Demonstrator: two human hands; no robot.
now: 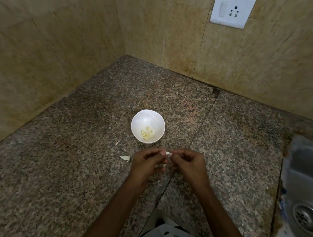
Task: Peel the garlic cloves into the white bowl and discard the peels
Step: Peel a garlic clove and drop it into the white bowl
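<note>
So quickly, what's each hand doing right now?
Left hand: pinching the garlic clove.
Right hand: pinching that garlic clove too.

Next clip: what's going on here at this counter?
A person is peeling a garlic clove, pinching it between the left hand and the right hand, just in front of the white bowl. The bowl holds several peeled cloves. A couple of loose peels lie on the granite counter to the left of the hands, not yet discarded. A steel sink sits at the right edge.
</note>
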